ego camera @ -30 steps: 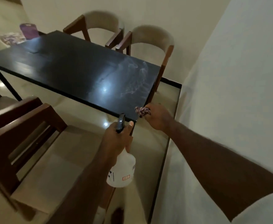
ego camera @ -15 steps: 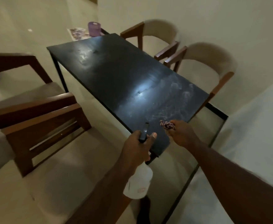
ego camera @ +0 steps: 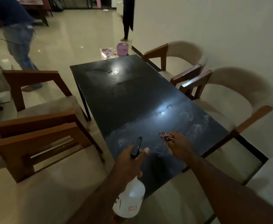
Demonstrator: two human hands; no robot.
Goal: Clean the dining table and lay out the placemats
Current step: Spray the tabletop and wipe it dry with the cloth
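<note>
L hand (ego camera: 129, 162) gripped the neck of a white spray bottle (ego camera: 130, 201). Its fingers were curled round the neck, w/ the thumb up beside the black spray head (ego camera: 136, 147), which pointed away over the worktop (ego camera: 132, 97). The bottle body hung below those fingers, off the near-left corner of the worktop and over the floor.

R hand (ego camera: 180, 147) was closed on a bunched cloth (ego camera: 166, 137) (red-and-white, twisted like rope). The cloth stuck out ahead of the fingers, over the dark top. Both hands sat at the near end, R fingers just right of the spray head and apart from it.

Whitish smears & streaks lay on the surface ahead and to the right of the R fingers, w/ two bright light reflections further out.

Far past both sets of fingers, beyond the far end of the worktop, a purple container (ego camera: 122, 49) stood next to a flat patterned sheet (ego camera: 109, 52). These were poss. placemats, but too blurred to be sure.

Two cream-backed chairs (ego camera: 232, 94) lined the side right of the R fingers. Two wood-framed chairs (ego camera: 40, 139) stood left of the L fingers.

In the bkgd a person in jeans (ego camera: 19, 39) was at far left. Another person in dark clothes (ego camera: 127, 16) stood by the wall corner.
</note>
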